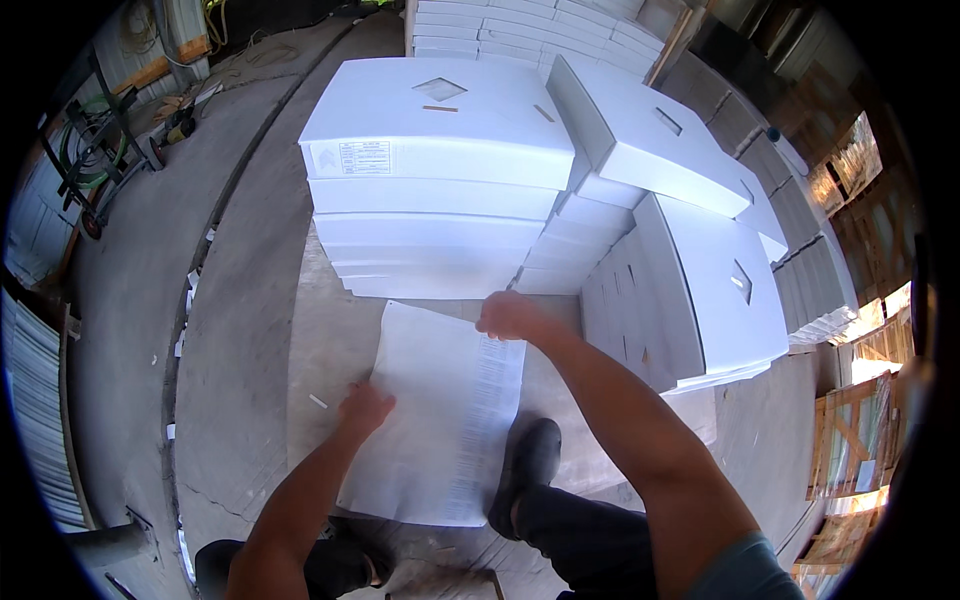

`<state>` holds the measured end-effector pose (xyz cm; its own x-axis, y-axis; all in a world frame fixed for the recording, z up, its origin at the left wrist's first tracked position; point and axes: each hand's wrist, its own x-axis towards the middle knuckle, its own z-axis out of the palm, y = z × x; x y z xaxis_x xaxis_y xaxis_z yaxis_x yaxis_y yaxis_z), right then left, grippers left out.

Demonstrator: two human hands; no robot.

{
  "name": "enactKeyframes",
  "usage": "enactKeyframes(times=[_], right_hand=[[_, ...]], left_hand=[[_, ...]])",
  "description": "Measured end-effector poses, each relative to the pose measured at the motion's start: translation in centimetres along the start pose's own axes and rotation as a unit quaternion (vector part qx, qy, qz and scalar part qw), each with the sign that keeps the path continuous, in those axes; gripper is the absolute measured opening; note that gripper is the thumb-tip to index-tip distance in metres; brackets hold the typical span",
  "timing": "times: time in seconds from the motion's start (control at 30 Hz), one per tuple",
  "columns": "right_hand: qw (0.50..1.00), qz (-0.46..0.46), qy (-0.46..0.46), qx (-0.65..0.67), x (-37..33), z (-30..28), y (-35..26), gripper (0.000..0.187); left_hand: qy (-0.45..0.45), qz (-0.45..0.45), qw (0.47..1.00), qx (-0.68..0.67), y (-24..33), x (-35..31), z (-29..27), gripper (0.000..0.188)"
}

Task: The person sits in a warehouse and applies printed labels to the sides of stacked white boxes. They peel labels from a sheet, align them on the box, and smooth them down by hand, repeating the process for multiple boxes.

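A flat white cardboard sheet (pixel 440 420) with a strip of fine print down its right side lies tilted in front of me. My left hand (pixel 364 408) grips its left edge with closed fingers. My right hand (pixel 508 316) holds its top right corner. Straight ahead stands a stack of white folded boxes (pixel 435 190), the top one with a diamond-shaped cutout. My black shoe (pixel 527 470) shows beside the sheet's lower right.
More white boxes (pixel 650 130) lean at the right, beside upright flat packs (pixel 700 290). A further pile (pixel 530 30) stands at the back. A hand truck (pixel 95 150) is at far left. Wooden crates (pixel 850 440) line the right. The concrete floor (pixel 230 330) carries paper scraps.
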<state>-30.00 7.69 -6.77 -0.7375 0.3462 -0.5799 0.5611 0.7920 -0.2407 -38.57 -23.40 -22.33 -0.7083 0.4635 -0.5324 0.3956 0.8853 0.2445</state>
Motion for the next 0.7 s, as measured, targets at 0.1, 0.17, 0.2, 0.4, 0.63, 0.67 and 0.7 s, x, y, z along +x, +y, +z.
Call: enactKeyframes(times=[0.1, 0.17, 0.2, 0.4, 0.63, 0.67, 0.7], right_hand=[[0.997, 0.061, -0.041, -0.04, -1.5, 3.9, 4.0, 0.028], [0.994, 0.068, -0.061, -0.061, -2.0, 5.2, 5.6, 0.029], [0.993, 0.07, -0.068, -0.067, -2.3, 5.2, 5.9, 0.03], [0.997, 0.026, -0.014, -0.067, -2.8, 3.3, 5.4, 0.031], [0.996, -0.051, 0.046, -0.051, -9.2, -2.3, -2.5, 0.032], [0.995, -0.06, 0.066, -0.044, -10.6, -3.1, -3.2, 0.032], [0.994, -0.056, 0.078, -0.044, -11.1, -3.2, -3.0, 0.033]], left_hand=[[0.025, -0.068, 0.989, -0.13, 0.7, -1.3, 0.8, 0.07], [0.027, -0.093, 0.971, -0.217, 0.2, -1.1, 2.4, 0.065], [0.013, -0.075, 0.961, -0.267, -0.5, -0.9, 3.0, 0.061], [-0.144, 0.041, 0.843, -0.516, -0.6, -3.2, -0.2, 0.044], [-0.151, 0.02, 0.809, -0.567, 2.6, -12.5, -11.5, 0.039], [-0.147, 0.021, 0.814, -0.561, 2.7, -13.9, -13.0, 0.039], [-0.146, 0.025, 0.82, -0.553, 2.9, -15.2, -14.4, 0.039]])
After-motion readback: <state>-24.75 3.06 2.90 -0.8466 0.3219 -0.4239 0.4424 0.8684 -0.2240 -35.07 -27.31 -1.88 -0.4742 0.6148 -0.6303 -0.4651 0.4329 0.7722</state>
